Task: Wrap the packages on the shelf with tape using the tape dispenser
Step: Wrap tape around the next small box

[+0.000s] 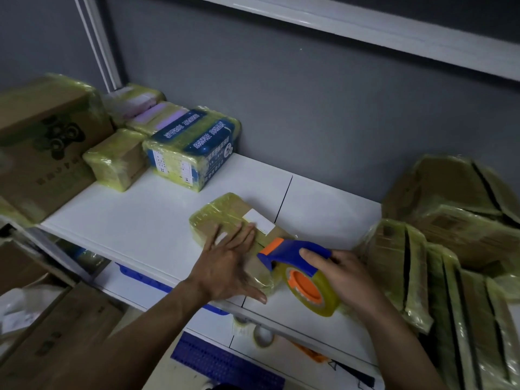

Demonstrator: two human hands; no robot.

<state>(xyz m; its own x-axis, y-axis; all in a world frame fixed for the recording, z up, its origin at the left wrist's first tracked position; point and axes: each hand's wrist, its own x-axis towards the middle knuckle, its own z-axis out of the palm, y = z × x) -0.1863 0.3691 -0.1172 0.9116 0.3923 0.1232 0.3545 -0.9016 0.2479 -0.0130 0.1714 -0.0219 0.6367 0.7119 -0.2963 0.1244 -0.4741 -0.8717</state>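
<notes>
Right hand point(346, 273) grips the dispenser point(295, 256), fingers curled over the blue body, thumb side hidden. The roll point(312, 291) hangs at the shelf's front edge. The dispenser's orange nose touches, or sits just beside, the package's near right end. Left hand point(228, 260) lies flat on the package point(222, 218), fingers straight and spread, pressing it down and holding nothing.

The package lies near the front of the white shelf point(140, 215), long side angled away. Yellowish tape already covers much of it, and a white label point(259, 220) shows on top.

Step in hand, by my read: laying a strip on this package while the left hand pins it. Wrap looks partly done.

Next move likely calls for pulling the dispenser along or around the package with the tape taut, keeping the left hand clear of the cutter, then turning the package for the bare sides.

Right side: leaning stack point(450, 249) of taped flat parcels. Further back left: small taped box point(118, 159), blue printed pack point(191, 144), big carton point(42, 142), all under tape. Grey wall point(309, 108) behind.
</notes>
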